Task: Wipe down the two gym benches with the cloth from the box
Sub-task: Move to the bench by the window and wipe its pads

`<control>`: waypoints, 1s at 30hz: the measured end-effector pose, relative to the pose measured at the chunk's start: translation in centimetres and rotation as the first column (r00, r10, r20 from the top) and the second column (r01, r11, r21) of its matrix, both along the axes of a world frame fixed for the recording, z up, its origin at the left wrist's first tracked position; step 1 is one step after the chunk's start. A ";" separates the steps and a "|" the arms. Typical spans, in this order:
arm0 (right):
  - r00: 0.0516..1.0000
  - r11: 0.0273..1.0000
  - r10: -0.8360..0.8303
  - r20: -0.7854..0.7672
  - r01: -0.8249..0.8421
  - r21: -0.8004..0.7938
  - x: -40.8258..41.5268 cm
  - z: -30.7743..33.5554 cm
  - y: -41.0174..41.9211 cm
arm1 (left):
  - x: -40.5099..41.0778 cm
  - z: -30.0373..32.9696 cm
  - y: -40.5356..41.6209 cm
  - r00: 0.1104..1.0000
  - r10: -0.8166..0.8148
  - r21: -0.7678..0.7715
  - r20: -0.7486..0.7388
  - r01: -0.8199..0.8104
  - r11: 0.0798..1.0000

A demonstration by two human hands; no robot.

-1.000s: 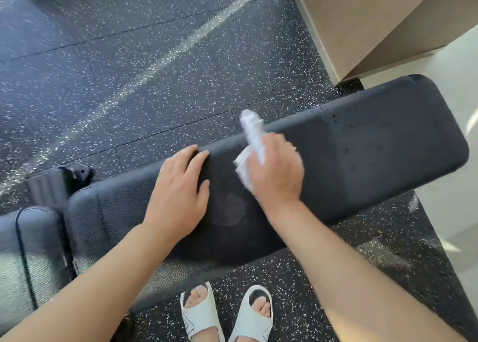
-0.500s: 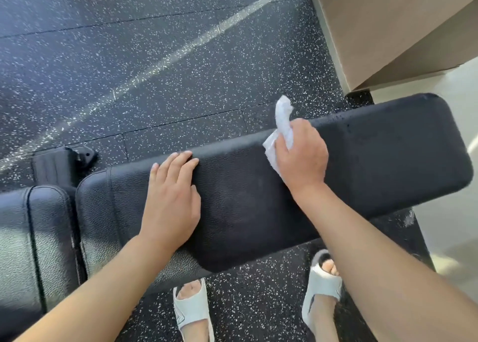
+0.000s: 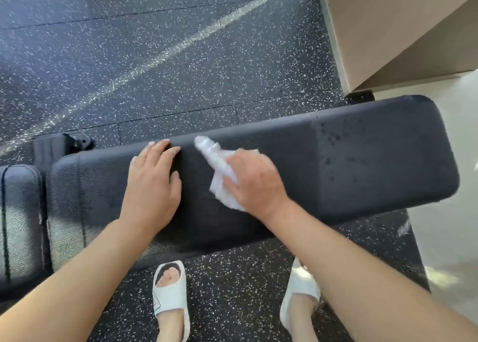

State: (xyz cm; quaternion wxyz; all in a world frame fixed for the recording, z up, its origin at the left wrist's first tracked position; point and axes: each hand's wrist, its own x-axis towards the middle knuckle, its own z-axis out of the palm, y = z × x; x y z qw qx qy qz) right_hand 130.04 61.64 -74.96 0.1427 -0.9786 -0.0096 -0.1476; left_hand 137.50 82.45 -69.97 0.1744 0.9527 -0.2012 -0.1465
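Note:
A long black padded gym bench [image 3: 362, 160] runs across the view from left to right. My right hand [image 3: 254, 183] grips a crumpled white cloth [image 3: 218, 171] and presses it onto the middle of the pad. The cloth sticks out past my fingers toward the far edge. My left hand [image 3: 152, 186] lies flat on the pad just left of the cloth, fingers straight and reaching the far edge. Dark wet spots mark the pad's right end. A second black pad [image 3: 18, 217] adjoins at the far left.
Speckled black rubber flooring [image 3: 155, 57] lies beyond and below the bench. A tan wooden box or cabinet [image 3: 393, 26] stands at the top right, with pale floor [image 3: 460, 238] to the right. My feet in white sandals [image 3: 169, 292] stand close to the bench's near side.
My right hand has swept the cloth back leftward along the pad, close to my left hand. The left hand stays flat on the pad. The camera has shifted slightly.

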 end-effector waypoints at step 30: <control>0.916 0.918 -0.368 -0.161 0.386 0.094 5.6 1.3 -15.4 | -1.8 -4.8 -19.0 0.977 0.035 -0.002 0.208 -0.035 0.999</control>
